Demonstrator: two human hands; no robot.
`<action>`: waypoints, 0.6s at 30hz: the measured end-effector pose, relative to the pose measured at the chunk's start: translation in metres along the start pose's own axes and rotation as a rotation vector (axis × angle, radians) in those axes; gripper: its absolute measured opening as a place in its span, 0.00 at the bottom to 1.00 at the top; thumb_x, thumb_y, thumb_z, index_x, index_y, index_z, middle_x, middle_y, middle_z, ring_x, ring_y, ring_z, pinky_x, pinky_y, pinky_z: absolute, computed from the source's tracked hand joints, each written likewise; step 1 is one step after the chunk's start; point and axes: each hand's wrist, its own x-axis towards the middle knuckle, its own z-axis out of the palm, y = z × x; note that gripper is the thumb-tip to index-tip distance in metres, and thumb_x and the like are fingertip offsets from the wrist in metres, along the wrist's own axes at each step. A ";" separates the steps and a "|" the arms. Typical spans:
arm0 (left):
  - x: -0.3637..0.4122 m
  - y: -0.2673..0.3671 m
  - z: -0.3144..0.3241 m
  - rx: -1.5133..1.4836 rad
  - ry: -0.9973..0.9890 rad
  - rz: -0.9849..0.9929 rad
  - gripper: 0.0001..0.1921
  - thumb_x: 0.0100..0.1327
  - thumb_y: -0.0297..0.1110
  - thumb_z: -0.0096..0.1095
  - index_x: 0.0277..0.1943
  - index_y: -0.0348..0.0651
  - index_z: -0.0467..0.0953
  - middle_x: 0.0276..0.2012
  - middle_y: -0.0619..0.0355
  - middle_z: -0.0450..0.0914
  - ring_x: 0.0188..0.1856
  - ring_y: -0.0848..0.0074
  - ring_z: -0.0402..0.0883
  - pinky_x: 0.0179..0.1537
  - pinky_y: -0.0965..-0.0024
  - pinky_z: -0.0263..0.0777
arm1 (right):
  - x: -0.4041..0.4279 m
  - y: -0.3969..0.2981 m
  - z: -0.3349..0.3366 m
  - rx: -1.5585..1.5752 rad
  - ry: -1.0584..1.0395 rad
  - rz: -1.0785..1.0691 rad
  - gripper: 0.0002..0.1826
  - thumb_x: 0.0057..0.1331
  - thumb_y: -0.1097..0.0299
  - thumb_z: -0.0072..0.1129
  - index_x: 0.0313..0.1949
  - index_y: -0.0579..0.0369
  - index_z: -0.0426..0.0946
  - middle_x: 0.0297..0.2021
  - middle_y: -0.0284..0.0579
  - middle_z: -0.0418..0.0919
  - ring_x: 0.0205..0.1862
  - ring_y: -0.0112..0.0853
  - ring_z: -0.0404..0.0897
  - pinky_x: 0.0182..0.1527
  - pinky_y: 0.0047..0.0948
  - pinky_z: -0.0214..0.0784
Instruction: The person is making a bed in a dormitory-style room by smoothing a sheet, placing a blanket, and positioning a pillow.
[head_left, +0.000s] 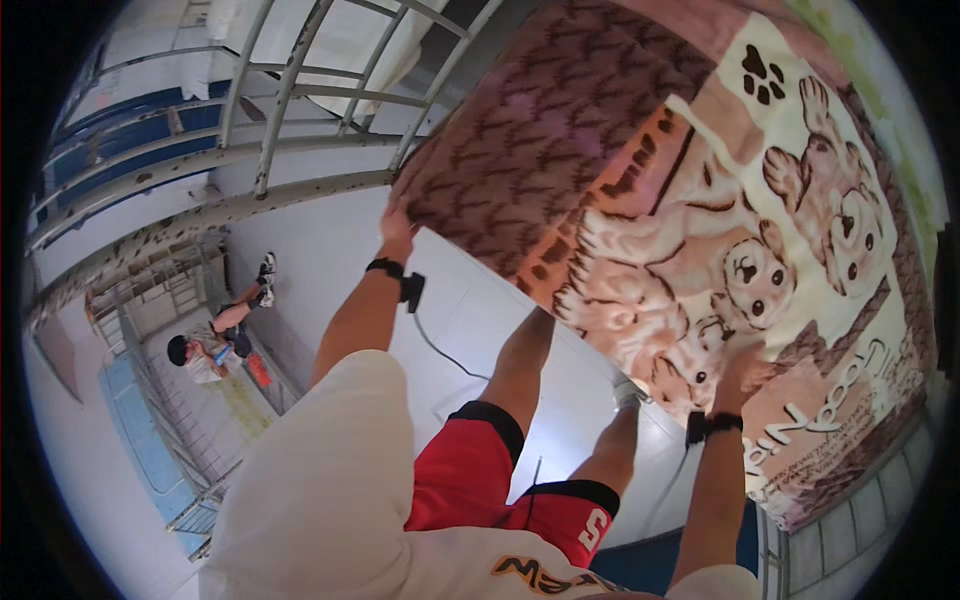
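A brown and cream plush blanket (645, 225) printed with puppies, a paw mark and lettering covers a flat, bed-like surface in front of me. At its near left corner, my left hand (397, 225) holds the blanket's edge, with some of the fingers hidden. My right hand (746, 367) rests on the printed top near the front edge, and its fingers blend into the pattern. Each wrist wears a black strap with a small device and a cable.
A chipped metal bunk-bed frame (262, 191) with a ladder-like rail stands left of the blanket. Farther left, a person (210, 352) sits low on another metal bed frame beside a light-blue panel (139, 420). Pale floor (450, 300) shows around my legs.
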 end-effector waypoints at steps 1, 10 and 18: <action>-0.008 -0.002 -0.006 0.122 0.098 0.009 0.21 0.70 0.47 0.56 0.62 0.54 0.72 0.53 0.60 0.79 0.49 0.68 0.79 0.46 0.62 0.77 | -0.026 -0.037 -0.010 -0.057 -0.077 0.116 0.49 0.67 0.27 0.35 0.73 0.56 0.49 0.75 0.47 0.48 0.73 0.56 0.50 0.68 0.60 0.46; -0.050 0.008 0.058 0.851 -0.158 0.779 0.09 0.60 0.22 0.56 0.44 0.37 0.72 0.42 0.46 0.76 0.45 0.56 0.78 0.46 0.61 0.73 | -0.087 -0.283 -0.090 0.003 -0.097 -0.492 0.34 0.71 0.47 0.43 0.72 0.51 0.55 0.71 0.56 0.56 0.73 0.55 0.52 0.69 0.57 0.46; -0.112 0.092 0.288 1.113 -0.503 1.317 0.19 0.63 0.31 0.58 0.57 0.44 0.70 0.64 0.43 0.64 0.66 0.49 0.63 0.63 0.45 0.60 | 0.034 -0.394 -0.121 -0.020 -0.068 -0.704 0.40 0.72 0.36 0.37 0.76 0.39 0.45 0.77 0.45 0.40 0.78 0.43 0.35 0.76 0.51 0.24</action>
